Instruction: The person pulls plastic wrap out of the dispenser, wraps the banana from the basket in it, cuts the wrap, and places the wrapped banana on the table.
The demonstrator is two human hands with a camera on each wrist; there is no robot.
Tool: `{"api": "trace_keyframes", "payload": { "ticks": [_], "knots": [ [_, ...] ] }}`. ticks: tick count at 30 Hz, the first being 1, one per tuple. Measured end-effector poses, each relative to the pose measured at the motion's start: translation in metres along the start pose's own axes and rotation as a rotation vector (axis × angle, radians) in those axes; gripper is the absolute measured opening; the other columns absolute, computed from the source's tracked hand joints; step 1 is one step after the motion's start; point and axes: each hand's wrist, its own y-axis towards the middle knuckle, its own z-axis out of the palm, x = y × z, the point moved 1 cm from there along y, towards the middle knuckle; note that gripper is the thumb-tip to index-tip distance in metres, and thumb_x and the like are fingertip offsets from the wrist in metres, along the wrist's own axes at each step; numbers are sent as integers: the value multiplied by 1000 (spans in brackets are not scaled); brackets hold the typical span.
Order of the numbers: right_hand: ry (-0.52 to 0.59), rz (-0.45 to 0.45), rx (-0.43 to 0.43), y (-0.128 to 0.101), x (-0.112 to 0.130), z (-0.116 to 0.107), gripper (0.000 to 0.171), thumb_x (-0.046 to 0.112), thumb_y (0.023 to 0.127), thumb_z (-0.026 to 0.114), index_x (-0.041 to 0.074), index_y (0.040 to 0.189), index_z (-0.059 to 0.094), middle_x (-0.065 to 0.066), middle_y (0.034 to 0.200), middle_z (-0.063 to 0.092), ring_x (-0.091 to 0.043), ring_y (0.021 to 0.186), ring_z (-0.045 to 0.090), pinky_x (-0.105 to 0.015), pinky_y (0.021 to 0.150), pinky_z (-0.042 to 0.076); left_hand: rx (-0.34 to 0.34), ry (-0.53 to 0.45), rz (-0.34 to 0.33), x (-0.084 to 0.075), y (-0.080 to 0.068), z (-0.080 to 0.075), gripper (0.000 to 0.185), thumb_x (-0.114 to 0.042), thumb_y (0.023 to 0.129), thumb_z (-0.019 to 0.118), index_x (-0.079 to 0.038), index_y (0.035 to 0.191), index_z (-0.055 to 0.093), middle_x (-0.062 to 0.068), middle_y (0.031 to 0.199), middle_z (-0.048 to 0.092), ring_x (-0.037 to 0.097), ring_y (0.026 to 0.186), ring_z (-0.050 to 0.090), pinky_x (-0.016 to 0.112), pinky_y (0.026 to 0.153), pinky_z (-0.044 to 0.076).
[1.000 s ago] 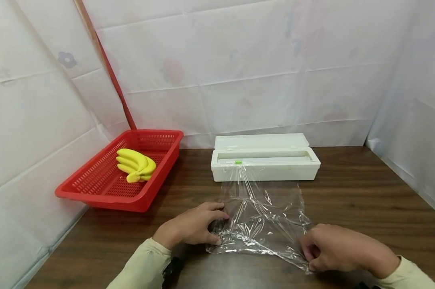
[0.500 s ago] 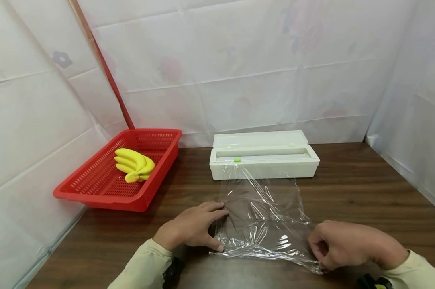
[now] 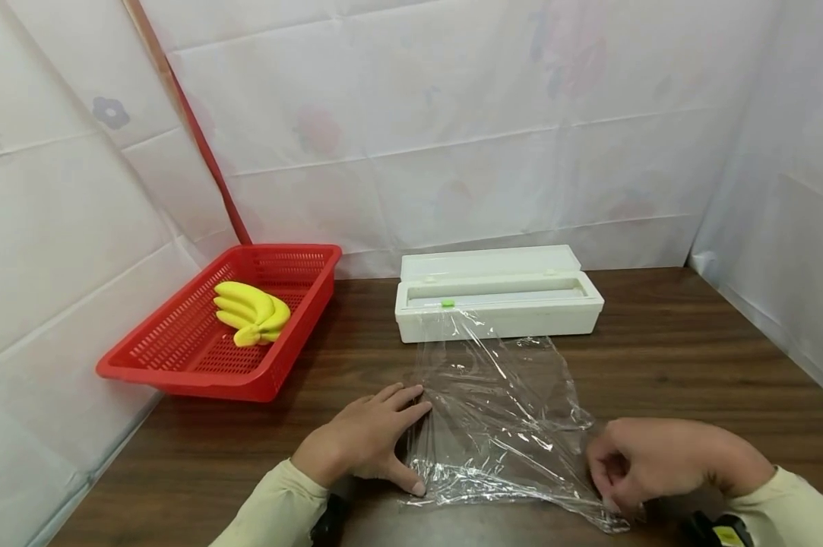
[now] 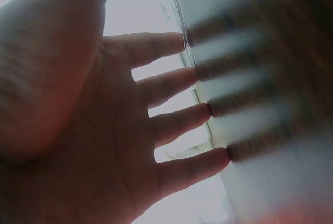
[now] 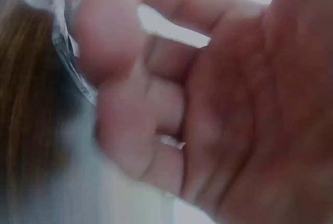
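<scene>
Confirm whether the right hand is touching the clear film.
Touching: the right wrist view shows the right hand pinching the edge of the clear film.

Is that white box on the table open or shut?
Open: the lid of the white box stands raised at the back, exposing the inside.

– what's on the left, seen from your end?

– i've got a red basket (image 3: 209, 389) with slotted walls, at the far left of the table (image 3: 671, 357), which is dark brown with a wood grain. a bunch of yellow bananas (image 3: 255, 310) lies inside, stem end toward my head camera.

– and around it?

– i see creased pale sheeting (image 3: 452, 197) behind and on both sides, faintly printed; a grey flower print (image 3: 111, 112) shows on the left. a strip (image 3: 213, 163), tan above and red below, slants down to the basket's far edge.
</scene>
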Motion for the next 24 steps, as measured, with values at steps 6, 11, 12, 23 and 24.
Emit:
{"api": "trace_keyframes", "payload": {
  "ticks": [6,11,12,23,24],
  "knots": [
    [-151,-21,-412,14,-13,-9,8,19,97,68,25,92,65,15,80,59,-1,71,56,-26,61,50,6,-12,-20,-1,0,1,104,-72,69,76,-18,152,44,6,161,32,34,146,29,56,108,36],
    [-345,66,-533,22,-23,-8,12,27,94,73,25,105,69,10,108,66,-14,100,63,-39,84,52,24,-11,-20,-1,1,1,104,-73,70,75,-19,153,43,6,161,31,34,147,27,55,110,34],
    [-367,76,-522,23,-25,-8,17,30,93,73,24,109,70,6,115,65,-20,108,62,-44,88,51,25,-6,-18,-2,1,1,104,-73,70,75,-19,153,43,6,161,31,34,147,27,55,110,35],
    [-505,193,-407,17,-29,-17,53,52,91,69,15,129,68,-5,144,54,-38,127,51,-59,93,47,35,-10,-36,-4,0,-1,106,-72,70,76,-19,154,41,6,162,29,34,148,26,56,111,33],
    [-508,202,-404,16,-29,-17,54,54,91,68,15,129,68,-5,144,54,-38,128,51,-59,92,47,38,-9,-37,-4,0,-1,106,-72,70,76,-19,154,41,6,162,29,34,148,25,56,111,33]
  ]
}}
